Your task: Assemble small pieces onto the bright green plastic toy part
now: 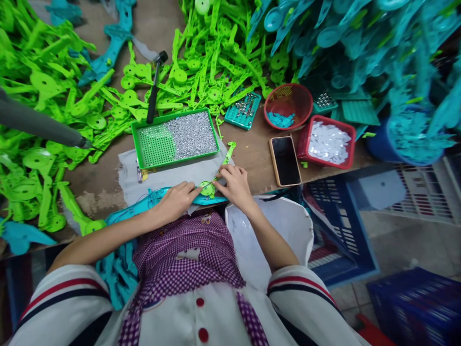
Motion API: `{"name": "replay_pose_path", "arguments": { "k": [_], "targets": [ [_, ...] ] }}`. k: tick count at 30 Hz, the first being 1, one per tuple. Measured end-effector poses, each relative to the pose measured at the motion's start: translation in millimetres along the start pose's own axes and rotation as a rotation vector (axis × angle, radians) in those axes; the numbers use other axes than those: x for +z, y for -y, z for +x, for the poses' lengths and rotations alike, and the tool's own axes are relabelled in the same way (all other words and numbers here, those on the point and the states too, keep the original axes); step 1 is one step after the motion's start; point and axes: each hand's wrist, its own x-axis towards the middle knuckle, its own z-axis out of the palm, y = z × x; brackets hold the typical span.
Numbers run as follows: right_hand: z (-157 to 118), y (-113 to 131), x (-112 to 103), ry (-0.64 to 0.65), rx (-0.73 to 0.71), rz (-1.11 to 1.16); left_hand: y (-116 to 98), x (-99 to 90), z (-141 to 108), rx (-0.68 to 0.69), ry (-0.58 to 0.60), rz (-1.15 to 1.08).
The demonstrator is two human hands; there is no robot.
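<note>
A bright green plastic part [207, 189] with a round disc and a narrow arm lies at the table's front edge, close to my body. My left hand [180, 198] has its fingertips pressed on the disc's left side. At the disc's right side, my right hand [235, 184] pinches at the part with thumb and fingers; a thin, small piece seems to show there, too small to name. Under the part are turquoise plastic pieces [140, 207] and a grey cloth [127, 179]. Just beyond my hands stands a green tray [154, 144] of small metal pieces.
Piles of green parts [43, 96] and turquoise parts [360, 53] crowd the table. A hammer [154, 93] lies behind the tray. To the right are a phone [285, 161], a red bowl [306, 98], a red basket [304, 144] of white pieces and a blue bucket [382, 144].
</note>
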Motion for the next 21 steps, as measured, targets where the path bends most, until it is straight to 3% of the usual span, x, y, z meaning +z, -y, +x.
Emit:
{"name": "replay_pose_path", "arguments": {
  "k": [7, 11, 17, 21],
  "targets": [
    [-1, 0, 3, -0.014, -0.009, -0.024, -5, -5.2, -24, -0.041, -0.019, 0.050],
    [-2, 3, 2, -0.030, -0.009, -0.042, -2, -11.1, -17, -0.034, 0.047, 0.012],
    [-2, 8, -2, -0.009, -0.012, -0.058, 8, -17.3, -10, -0.097, 0.019, -0.014],
    [-2, 8, -3, -0.012, -0.009, -0.091, 10, -16.8, -8, -0.065, 0.089, -0.016]
  ]
}}
